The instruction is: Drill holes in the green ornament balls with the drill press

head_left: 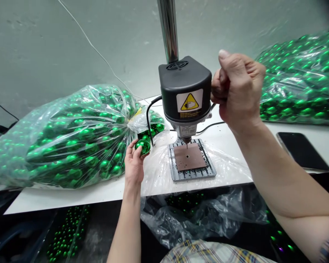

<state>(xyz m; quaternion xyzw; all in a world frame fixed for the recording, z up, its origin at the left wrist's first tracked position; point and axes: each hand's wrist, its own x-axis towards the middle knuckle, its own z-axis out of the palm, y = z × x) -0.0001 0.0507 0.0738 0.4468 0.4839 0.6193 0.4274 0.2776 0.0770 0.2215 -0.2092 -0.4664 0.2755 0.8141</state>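
My left hand holds a shiny green ball between thumb and fingers, at the mouth of a clear bag full of green balls. My right hand is closed at the right side of the black drill press head; what it grips is hidden behind the fingers. The thin drill bit points down above a brown plate with a small hole. That plate lies on the grey slotted base, which is scattered with dark bits.
A second bag of green balls stands at the right. A phone lies on the white table. Black cables run beside the drill. Crumpled clear plastic and more green balls are below the table's front edge.
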